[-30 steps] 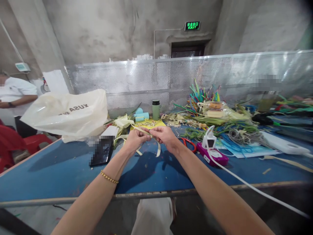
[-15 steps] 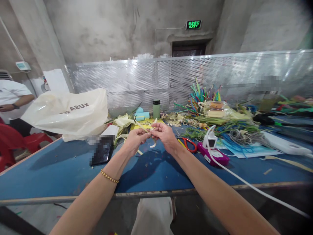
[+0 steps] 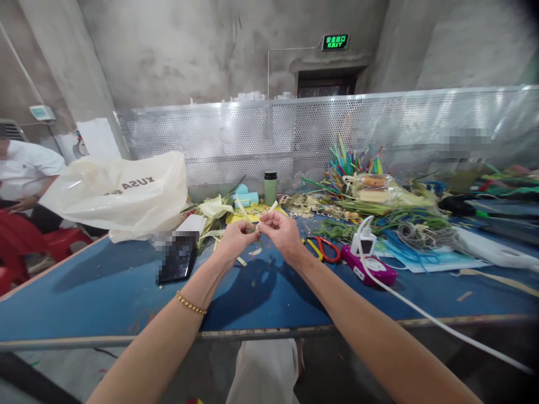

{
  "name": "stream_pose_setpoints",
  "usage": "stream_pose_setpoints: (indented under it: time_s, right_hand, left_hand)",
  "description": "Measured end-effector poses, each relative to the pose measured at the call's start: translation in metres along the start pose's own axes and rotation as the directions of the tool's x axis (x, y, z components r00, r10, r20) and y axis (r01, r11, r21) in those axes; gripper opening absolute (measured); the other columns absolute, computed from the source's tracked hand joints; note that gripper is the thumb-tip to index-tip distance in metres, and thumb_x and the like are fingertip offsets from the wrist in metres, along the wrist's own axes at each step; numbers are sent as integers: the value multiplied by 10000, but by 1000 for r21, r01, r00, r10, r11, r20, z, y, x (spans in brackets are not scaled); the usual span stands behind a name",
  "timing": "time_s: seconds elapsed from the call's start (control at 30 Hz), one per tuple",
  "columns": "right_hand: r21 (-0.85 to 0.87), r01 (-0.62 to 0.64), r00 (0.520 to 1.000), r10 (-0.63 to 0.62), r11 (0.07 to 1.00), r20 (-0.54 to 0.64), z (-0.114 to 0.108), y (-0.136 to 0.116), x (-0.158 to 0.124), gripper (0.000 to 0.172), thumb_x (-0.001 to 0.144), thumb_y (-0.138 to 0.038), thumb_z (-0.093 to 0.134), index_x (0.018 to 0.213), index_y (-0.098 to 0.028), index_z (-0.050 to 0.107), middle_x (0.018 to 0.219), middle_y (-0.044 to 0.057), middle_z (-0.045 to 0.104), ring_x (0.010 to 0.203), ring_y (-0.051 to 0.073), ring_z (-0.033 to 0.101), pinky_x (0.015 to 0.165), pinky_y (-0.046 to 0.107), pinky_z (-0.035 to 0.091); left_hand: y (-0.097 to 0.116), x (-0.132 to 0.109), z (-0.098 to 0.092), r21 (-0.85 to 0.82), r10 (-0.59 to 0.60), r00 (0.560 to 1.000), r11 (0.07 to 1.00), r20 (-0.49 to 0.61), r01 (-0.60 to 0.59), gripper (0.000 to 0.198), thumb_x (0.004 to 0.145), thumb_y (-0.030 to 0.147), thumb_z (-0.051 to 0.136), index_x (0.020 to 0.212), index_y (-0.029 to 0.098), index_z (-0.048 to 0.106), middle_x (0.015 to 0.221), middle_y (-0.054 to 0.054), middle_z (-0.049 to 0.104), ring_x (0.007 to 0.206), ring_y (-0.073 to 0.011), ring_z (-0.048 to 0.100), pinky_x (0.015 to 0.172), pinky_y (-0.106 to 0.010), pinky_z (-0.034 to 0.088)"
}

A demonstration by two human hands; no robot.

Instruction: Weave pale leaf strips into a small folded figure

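Both hands meet over the middle of the blue table [image 3: 138, 314], pinching pale strips that look like dried husk. My left hand [image 3: 236, 240] is closed, and a pale husk strip [image 3: 243, 209] rises above its fingertips. Fingers of my right hand [image 3: 283, 233] are closed too, close against the left ones, with another strip end [image 3: 270, 209] sticking up there. A short curled end [image 3: 255, 252] hangs below the fingers. The exact point where the strips cross is hidden by the fingertips.
A phone [image 3: 177, 261] lies left of my hands, near a big white plastic bag [image 3: 118, 193]. Behind stand a green bottle [image 3: 270, 189] and husk pieces [image 3: 214, 207]. Red-and-yellow-handled scissors [image 3: 329, 251], a purple power strip [image 3: 370, 269] and green cords [image 3: 404, 220] lie right.
The strip ends now stand up higher between my hands, and the hanging end has shifted slightly left. My hands stay together in nearly the same place. The person at left has moved an arm.
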State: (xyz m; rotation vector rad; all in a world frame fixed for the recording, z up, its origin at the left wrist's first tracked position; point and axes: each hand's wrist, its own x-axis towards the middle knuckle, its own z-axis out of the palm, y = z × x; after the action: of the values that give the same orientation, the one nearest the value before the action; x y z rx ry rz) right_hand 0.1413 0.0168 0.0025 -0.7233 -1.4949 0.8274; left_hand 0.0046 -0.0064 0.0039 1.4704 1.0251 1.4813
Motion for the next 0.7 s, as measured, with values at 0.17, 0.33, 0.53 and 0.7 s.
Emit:
stream_pose_setpoints:
  time_s: [0.17, 0.33, 0.53, 0.7]
  right_hand:
    - [-124, 102, 994, -105, 987, -17, -1, 1, 0, 147, 684, -222, 615, 812, -161, 577, 634, -22, 591, 556, 101, 539, 560, 231, 422]
    - [-111, 109, 994, -111, 988, -9, -1, 0, 0, 152, 687, -200, 594, 832, -161, 571, 638, -20, 597, 560, 105, 553, 567, 233, 429]
    - [-82, 90, 995, -93, 993, -38, 0, 0, -1, 189, 673, -210, 603, 852, -159, 572, 645, -20, 585, 566, 105, 540, 574, 237, 434]
    - [2, -10, 995, 10, 1000, -95, 0, -3, -1, 278, 632, -268, 657, 861, -165, 538, 649, -22, 593, 577, 113, 559, 579, 242, 438]
  left_hand:
    - [1, 0, 0, 129, -8, 1000, 992, 30, 4, 227, 569, 271, 746, 533, 149, 558, 489, 38, 466, 471, -73, 348, 482, -233, 249]
    - [5, -2, 1, 115, -24, 999, 993, 29, 21, 202, 543, 249, 754, 514, 150, 580, 459, 35, 464, 456, -73, 339, 468, -233, 239]
    - [6, -3, 1, 164, -39, 999, 986, 37, 32, 255, 521, 270, 771, 481, 151, 549, 433, 47, 412, 446, -68, 306, 462, -242, 193]
    - [4, -2, 0, 144, -74, 994, 988, 74, 63, 259, 553, 297, 751, 535, 143, 544, 475, 45, 429, 455, -63, 314, 467, -244, 187]
